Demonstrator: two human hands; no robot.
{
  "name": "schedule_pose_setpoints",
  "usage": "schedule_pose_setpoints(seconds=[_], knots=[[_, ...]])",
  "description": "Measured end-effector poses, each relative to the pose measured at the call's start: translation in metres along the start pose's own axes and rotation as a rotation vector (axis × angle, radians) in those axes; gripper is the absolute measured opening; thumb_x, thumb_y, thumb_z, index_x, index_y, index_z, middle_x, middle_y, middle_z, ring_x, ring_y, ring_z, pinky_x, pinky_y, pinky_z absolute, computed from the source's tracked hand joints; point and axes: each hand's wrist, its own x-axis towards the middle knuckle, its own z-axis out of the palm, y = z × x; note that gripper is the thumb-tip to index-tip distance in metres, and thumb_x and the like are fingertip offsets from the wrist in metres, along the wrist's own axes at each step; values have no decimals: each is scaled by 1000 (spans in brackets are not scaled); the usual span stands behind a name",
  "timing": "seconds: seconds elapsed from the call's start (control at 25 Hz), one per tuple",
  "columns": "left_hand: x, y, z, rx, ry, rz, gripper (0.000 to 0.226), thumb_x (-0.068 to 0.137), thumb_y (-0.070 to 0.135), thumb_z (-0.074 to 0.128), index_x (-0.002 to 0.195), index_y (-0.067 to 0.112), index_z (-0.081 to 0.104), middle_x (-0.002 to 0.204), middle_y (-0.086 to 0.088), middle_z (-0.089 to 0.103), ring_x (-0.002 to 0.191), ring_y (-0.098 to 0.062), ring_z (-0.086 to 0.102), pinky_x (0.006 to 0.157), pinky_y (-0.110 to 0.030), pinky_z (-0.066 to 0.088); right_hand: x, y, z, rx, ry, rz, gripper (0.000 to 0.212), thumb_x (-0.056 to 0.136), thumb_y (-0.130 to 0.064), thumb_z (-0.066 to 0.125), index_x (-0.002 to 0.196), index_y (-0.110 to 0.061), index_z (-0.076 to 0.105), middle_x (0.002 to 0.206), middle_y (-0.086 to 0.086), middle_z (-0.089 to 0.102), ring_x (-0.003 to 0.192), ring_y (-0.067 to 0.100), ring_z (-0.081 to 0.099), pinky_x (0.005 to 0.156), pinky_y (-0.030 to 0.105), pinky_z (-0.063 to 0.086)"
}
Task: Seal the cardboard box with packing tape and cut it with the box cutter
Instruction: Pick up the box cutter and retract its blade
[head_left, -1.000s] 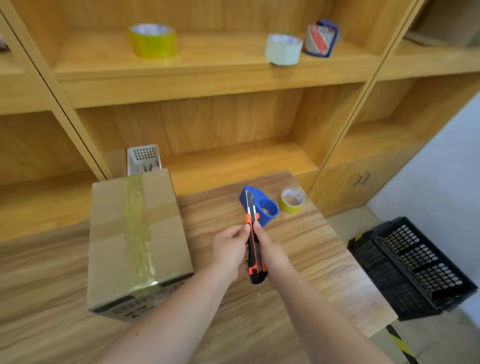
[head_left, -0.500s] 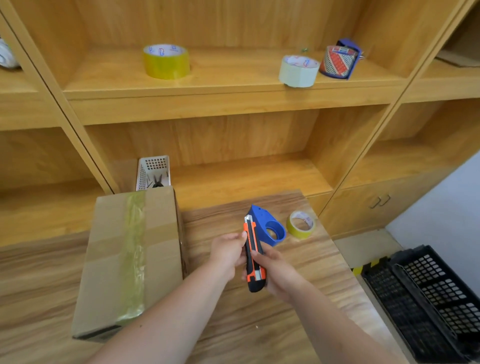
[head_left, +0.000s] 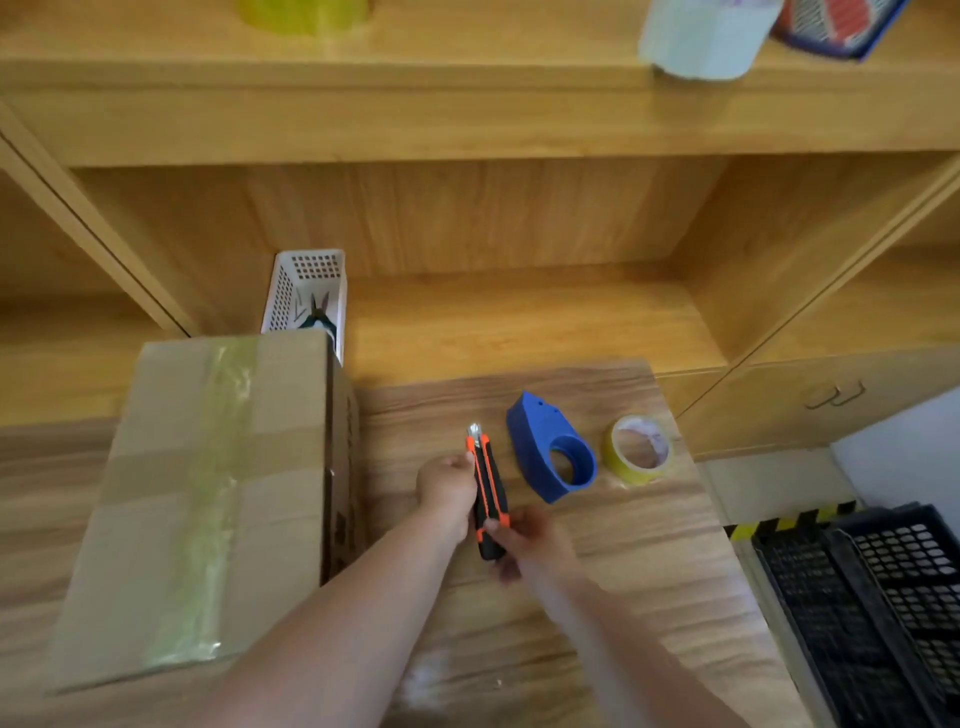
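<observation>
Both of our hands hold one box cutter (head_left: 487, 493): the left hand (head_left: 448, 487) has its grip pressed against the upper part of the orange-and-black handle, and the right hand (head_left: 530, 535), blurred, pinches the lower end. A short piece of blade shows at the cutter's tip, which points away from us. We take the cutter as our landmark. Left of it sits one cardboard box (head_left: 208, 499) on the wooden surface (head_left: 597, 597), its flaps shut, with one strip of yellowish tape (head_left: 215, 499) running along the top and a second paler band crossing it. Just right of the cutter lies one blue tape dispenser (head_left: 550, 449), and beyond that, one yellow tape roll (head_left: 640, 451). Behind the box, on the lower shelf, stands one white perforated basket (head_left: 306, 291). Far right of the cutter, on the floor, we count one black crate (head_left: 883, 597). On the shelf above, three more rolls show, cut off by the frame's edge.
</observation>
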Motion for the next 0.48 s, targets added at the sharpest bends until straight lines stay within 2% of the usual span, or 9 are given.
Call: schedule_pose_setpoints(seconds=[0.08, 0.16, 0.24, 0.32, 0.4, 0.48], knots=[[13, 0, 12, 23, 38, 18, 18, 92, 23, 56, 85, 10, 66, 80, -6, 66, 73, -26, 64, 71, -35, 56, 10, -5, -2, -21, 68, -47, 12, 86, -25, 65, 85, -15, 61, 71, 7, 71, 43, 15, 58, 43, 26, 47], [23, 0, 21, 56, 64, 88, 7, 90, 14, 58, 94, 16, 64, 86, -1, 66, 79, -22, 64, 75, -35, 55, 21, -13, -5, -73, 91, -69, 9, 88, -24, 62, 82, -19, 58, 72, 5, 70, 42, 13, 58, 41, 24, 47], [32, -2, 27, 124, 61, 160, 19, 87, 6, 60, 101, 19, 64, 85, 5, 65, 83, -20, 64, 73, -36, 55, 32, -17, -4, -145, 103, -80, 10, 89, -23, 60, 86, -20, 51, 77, 5, 68, 44, 13, 59, 41, 24, 47], [39, -6, 29, 205, 56, 200, 27, 86, 2, 60, 107, 18, 63, 84, 7, 62, 80, -17, 63, 61, -29, 51, 42, -15, -2, -272, 103, -122, 13, 91, -24, 56, 99, -22, 47, 85, 3, 66, 62, 18, 64, 54, 33, 54], [46, -10, 31, 256, 55, 231, 32, 85, 2, 61, 112, 18, 63, 91, 2, 64, 84, -18, 64, 65, -27, 51, 47, -11, 1, -412, 76, -188, 28, 92, -25, 50, 119, -26, 42, 92, 2, 67, 81, 20, 65, 73, 41, 56], [49, -13, 33, 328, 49, 286, 34, 86, 4, 60, 115, 20, 63, 98, 0, 66, 86, -16, 63, 71, -25, 48, 49, -9, 4, -546, 40, -201, 46, 95, -29, 43, 137, -31, 25, 97, 5, 68, 86, 22, 65, 76, 41, 55]])
